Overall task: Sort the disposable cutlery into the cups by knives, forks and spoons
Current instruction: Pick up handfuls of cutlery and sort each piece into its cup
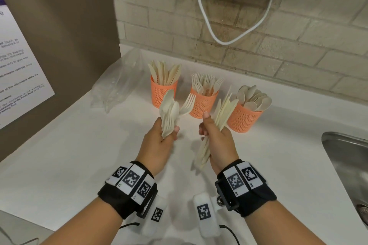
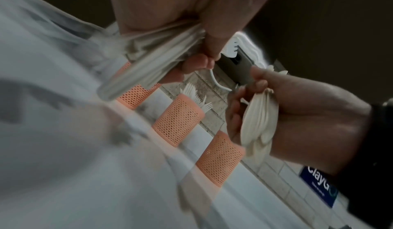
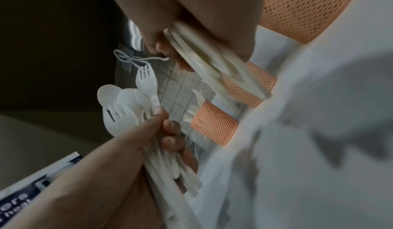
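Observation:
Three orange mesh cups stand in a row at the back of the white counter: the knife cup on the left, the fork cup in the middle, the spoon cup on the right. In front of the knife cup, my left hand grips a bundle of spoons with one fork sticking out to the right. My right hand grips a bundle of knives upright, just in front of the spoon cup. The right wrist view shows the same knives, blurred.
A crumpled clear plastic bag lies at the back left. A steel sink opens at the right edge. A white cable hangs down the brick wall. A brown panel with a poster closes off the left side.

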Demonstrator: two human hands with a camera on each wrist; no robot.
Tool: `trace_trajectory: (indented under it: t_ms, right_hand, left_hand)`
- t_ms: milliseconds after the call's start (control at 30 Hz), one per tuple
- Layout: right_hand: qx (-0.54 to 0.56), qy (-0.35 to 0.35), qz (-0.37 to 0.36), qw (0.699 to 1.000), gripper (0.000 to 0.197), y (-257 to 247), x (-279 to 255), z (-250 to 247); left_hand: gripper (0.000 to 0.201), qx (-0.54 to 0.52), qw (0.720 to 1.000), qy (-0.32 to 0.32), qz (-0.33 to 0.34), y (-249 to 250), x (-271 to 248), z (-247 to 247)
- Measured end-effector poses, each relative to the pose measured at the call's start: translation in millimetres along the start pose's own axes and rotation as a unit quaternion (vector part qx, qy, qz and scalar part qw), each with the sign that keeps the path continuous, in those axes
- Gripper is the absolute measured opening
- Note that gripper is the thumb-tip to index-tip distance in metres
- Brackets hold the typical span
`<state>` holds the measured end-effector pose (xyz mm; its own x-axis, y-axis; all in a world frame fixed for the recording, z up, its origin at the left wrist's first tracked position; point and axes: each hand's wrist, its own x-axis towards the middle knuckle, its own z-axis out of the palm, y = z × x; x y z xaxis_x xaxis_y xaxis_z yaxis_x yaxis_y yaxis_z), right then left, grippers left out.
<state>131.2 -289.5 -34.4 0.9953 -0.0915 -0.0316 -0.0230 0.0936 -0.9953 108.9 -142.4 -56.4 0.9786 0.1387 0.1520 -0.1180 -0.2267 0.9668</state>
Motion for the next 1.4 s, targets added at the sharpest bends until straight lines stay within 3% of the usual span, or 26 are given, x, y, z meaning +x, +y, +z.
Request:
trace_trajectory:
  t_ms: [200, 433, 633, 800, 867, 967, 1033, 1133, 1300, 1400]
  right_hand:
    - [-0.108, -0.002, -0.010, 0.994, 0.047, 0, 30, 8]
    - [-0.095, -0.036, -0.070, 0.992, 0.018, -39, 80, 50]
    - [-0.152, -0.017, -0.108, 0.982, 0.011, -62, 125, 107]
    - [-0.312, 0.006, -0.071, 0.948, 0.029, -52, 159, 139]
    - [-0.395, -0.012, -0.051, 0.917, 0.035, -49, 165, 147]
    - [-0.453, 0.020, -0.067, 0.889, 0.052, -49, 167, 152]
    - [-0.442, 0.056, -0.097, 0.890, 0.071, -48, 168, 153]
    - [-0.412, 0.082, -0.175, 0.890, 0.079, -42, 164, 152]
    - [-0.355, 0.116, -0.270, 0.887, 0.066, -28, 121, 149]
    - [-0.324, 0.087, -0.272, 0.902, 0.049, -18, 82, 149]
  left_hand:
    - [0.012, -0.038, 0.998, 0.032, -0.024, -10, 8, -18]
    - [0.036, -0.093, 0.988, 0.064, -0.109, -24, 20, -65]
    - [0.018, -0.121, 0.983, 0.071, -0.118, -24, 32, -97]
    - [0.016, -0.133, 0.984, 0.045, -0.111, -25, 42, -122]
    - [0.017, -0.133, 0.984, 0.037, -0.114, -28, 46, -131]
    - [0.017, -0.135, 0.983, 0.023, -0.121, -32, 51, -142]
    - [0.017, -0.136, 0.983, 0.015, -0.123, -34, 55, -148]
    - [0.017, -0.135, 0.983, -0.001, -0.126, -38, 59, -152]
    - [0.019, -0.149, 0.980, -0.041, -0.129, -36, 62, -149]
    - [0.019, -0.160, 0.976, -0.065, -0.136, -33, 61, -142]
